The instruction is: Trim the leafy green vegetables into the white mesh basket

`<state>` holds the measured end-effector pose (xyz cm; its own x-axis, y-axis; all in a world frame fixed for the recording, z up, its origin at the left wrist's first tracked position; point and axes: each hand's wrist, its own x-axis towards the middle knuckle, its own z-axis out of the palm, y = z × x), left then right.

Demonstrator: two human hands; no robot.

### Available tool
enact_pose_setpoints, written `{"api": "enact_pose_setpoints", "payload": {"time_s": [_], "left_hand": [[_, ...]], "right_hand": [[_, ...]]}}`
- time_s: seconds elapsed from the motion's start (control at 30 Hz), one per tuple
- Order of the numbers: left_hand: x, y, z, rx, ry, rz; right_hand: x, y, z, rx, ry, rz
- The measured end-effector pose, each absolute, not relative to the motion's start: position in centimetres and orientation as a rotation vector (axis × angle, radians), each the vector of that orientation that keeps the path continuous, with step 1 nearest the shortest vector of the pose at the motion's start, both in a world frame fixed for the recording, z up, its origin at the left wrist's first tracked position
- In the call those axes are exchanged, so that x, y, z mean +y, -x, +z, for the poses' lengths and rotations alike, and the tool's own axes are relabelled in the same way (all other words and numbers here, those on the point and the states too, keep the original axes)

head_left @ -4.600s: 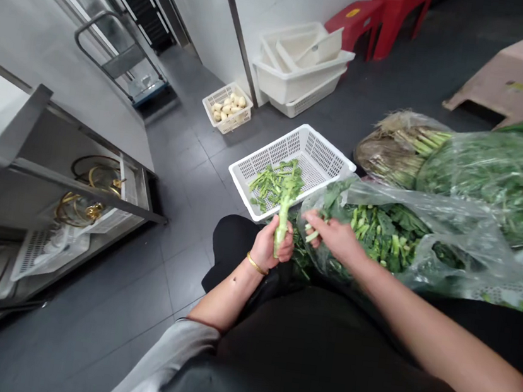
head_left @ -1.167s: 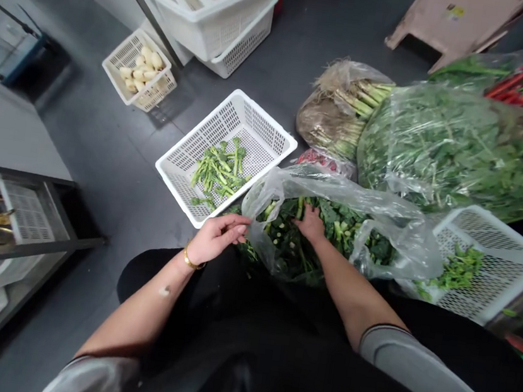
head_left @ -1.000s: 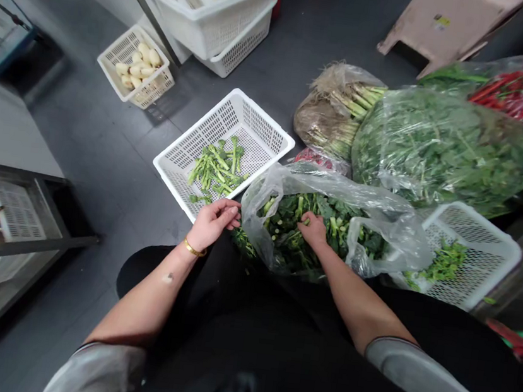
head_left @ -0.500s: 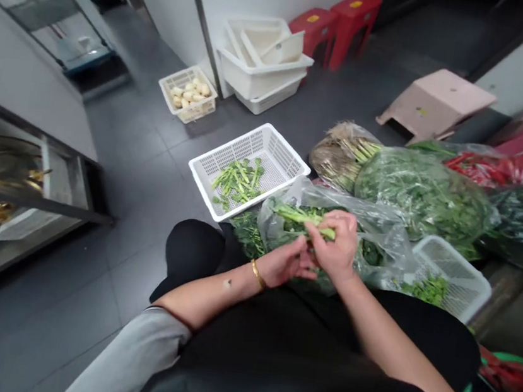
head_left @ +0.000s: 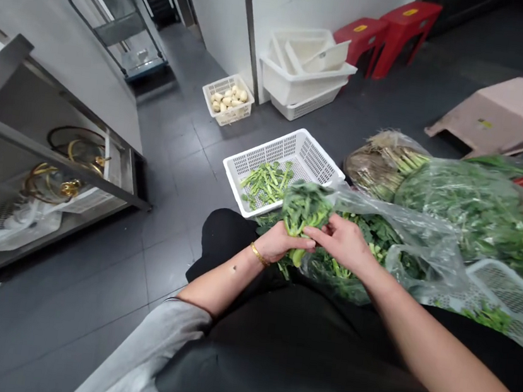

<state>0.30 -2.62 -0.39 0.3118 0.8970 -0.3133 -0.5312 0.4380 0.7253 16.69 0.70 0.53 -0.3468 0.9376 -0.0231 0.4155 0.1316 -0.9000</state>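
Grey floor tiles (head_left: 89, 276) run between a stainless steel shelf (head_left: 51, 157) on the left and white walls at the far end. Near the middle, the person's left hand (head_left: 279, 244), wearing one gold bangle, is curled around the lower end of a leafy green stalk (head_left: 302, 210), gripping it firmly. The right hand (head_left: 344, 241) reaches across to the same stalk with its fingers extended; whether they are pinching it, I cannot tell.

The stalk is held just above a clear plastic bag (head_left: 374, 213) of dark leafy greens that remains well filled. To the far side, a white perforated plastic basket (head_left: 311, 154) holds a loose layer of trimmed green stems (head_left: 267, 183), covering only part of its base. So some of the greens are done, while most remain bagged.

Three baskets sit on the floor: that one, a smaller white basket (head_left: 226, 115) of pale peeled roots (head_left: 228, 96) farther off, and a white basket (head_left: 512, 290) at right holding a few green sprigs (head_left: 487, 316). Farther right lie a large clear bag of leafy herbs (head_left: 474, 209) and a bag of bundled stalks (head_left: 384, 163). Two red plastic stools (head_left: 401, 29) stand at the far wall.
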Motion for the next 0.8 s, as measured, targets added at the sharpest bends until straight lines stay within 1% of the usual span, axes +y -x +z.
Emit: {"api": "enact_pose_setpoints", "payload": {"time_s": [0.1,0.17,0.27,0.33,0.4,0.47,0.53,0.63,0.7,0.77,0.8], "left_hand": [[-3.1,0.5,-0.4,0.735,-0.477,1.002],[-3.5,0.9,-0.4,0.749,-0.449,1.056],[-4.1,0.8,-0.4,0.841,-0.515,1.111],[-4.2,0.5,-0.4,0.937,-0.529,1.215],[-3.9,0.2,-0.3,1.016,-0.471,1.364],[-3.5,0.4,-0.2,1.039,-0.406,1.455],[-3.4,0.9,-0.1,0.980,-0.401,1.443],[-3.7,1.8,-0.1,0.798,-0.418,1.238],[-4.0,2.1,-0.1,0.717,-0.407,1.073],[-4.2,1.9,-0.3,0.696,-0.428,0.993],[-4.3,1.6,-0.3,0.712,-0.459,1.016]], "right_hand": [[1.9,-15.8,0.1,-1.600,1.255,1.502],[2.1,-15.2,-0.2,-1.424,1.240,1.563],[1.6,-14.1,-0.3,-1.398,1.271,1.481],[0.5,-13.4,0.0,-1.552,1.256,1.308],[-1.0,-13.1,0.3,-1.782,1.111,1.091],[-2.0,-13.2,0.4,-1.943,0.924,0.978],[-1.9,-13.6,0.4,-1.941,0.890,1.100],[0.2,-14.3,0.6,-1.702,0.932,1.571],[1.9,-14.6,0.9,-1.606,0.871,1.802],[3.0,-14.4,1.1,-1.639,0.880,1.863],[3.2,-14.1,1.1,-1.659,0.932,1.850]]}}
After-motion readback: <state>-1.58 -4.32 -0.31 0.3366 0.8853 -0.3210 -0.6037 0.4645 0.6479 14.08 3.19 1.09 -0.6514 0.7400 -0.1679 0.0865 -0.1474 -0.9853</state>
